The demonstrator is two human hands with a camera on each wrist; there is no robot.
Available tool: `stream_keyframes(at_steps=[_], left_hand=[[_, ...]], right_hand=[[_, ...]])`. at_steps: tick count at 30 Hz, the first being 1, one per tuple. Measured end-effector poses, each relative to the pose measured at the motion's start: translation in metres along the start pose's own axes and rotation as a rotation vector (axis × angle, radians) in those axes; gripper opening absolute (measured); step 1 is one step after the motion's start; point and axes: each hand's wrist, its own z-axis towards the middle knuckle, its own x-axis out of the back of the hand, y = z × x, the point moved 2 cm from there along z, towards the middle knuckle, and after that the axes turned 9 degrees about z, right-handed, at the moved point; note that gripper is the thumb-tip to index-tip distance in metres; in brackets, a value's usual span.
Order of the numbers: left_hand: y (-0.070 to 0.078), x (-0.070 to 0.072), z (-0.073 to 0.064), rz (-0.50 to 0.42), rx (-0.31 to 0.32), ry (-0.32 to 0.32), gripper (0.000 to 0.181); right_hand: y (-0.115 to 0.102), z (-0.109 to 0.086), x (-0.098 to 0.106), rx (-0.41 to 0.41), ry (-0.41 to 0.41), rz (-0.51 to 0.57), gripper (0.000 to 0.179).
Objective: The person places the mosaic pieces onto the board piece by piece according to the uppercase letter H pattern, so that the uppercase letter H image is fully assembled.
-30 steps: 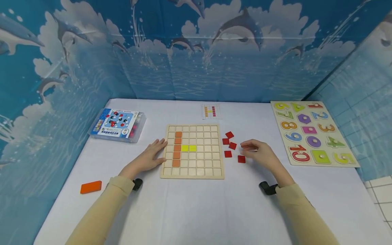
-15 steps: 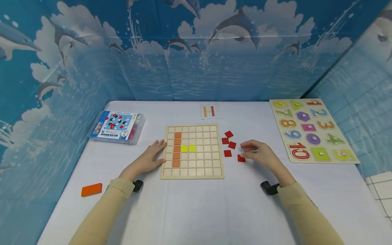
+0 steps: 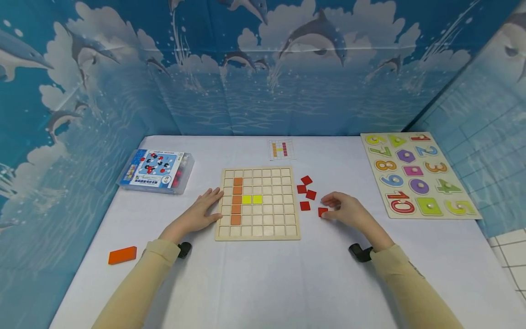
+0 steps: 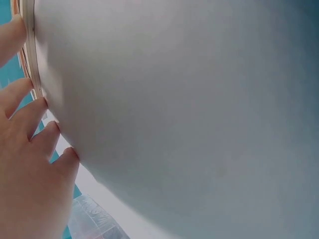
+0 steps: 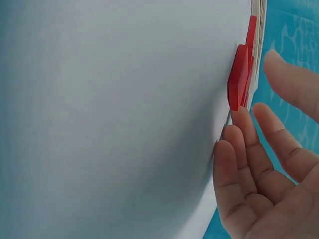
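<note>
The wooden grid board [image 3: 279,234] lies on the table with a column of orange tiles [image 3: 237,199] and two yellow tiles [image 3: 252,199] in its squares. Spread out at the board's left edge, my left hand [image 3: 199,212] touches its frame with thumb and fingertips. Several loose red square tiles [image 3: 311,195] lie to the right of the board. My right hand [image 3: 346,210] is beside them, thumb apart from the loosely bent fingers. Its thumb tip overlaps the nearest red tile [image 3: 322,210] in the head view. In the right wrist view, a red tile [image 5: 238,79] shows just beyond the fingertips.
Behind the board lies a small pattern card [image 3: 281,150]. A clear plastic case [image 3: 156,170] stands at the back left, an orange block [image 3: 122,255] at the front left. A number puzzle board [image 3: 419,176] lies at the right, near the dolphin-print curtain [image 3: 263,105].
My right hand's thumb has moved down onto the nearest red tile in the head view, widening the gap to the fingers. My left hand stays at the board.
</note>
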Motion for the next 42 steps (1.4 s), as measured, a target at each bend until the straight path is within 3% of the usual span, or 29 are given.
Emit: stream_keyframes(at_steps=[19, 35, 42], left_hand=[[-0.001, 0.001, 0.001, -0.009, -0.005, -0.005, 0.072], [0.000, 0.001, 0.001, -0.004, 0.008, -0.011, 0.072], [0.001, 0.001, 0.001, 0.004, 0.020, -0.015, 0.072]], right_hand=[[-0.003, 0.002, -0.004, 0.025, 0.020, -0.154, 0.023], [-0.003, 0.001, 0.000, 0.001, -0.042, -0.075, 0.017], [-0.011, 0.006, 0.003, 0.001, -0.048, 0.021, 0.017]])
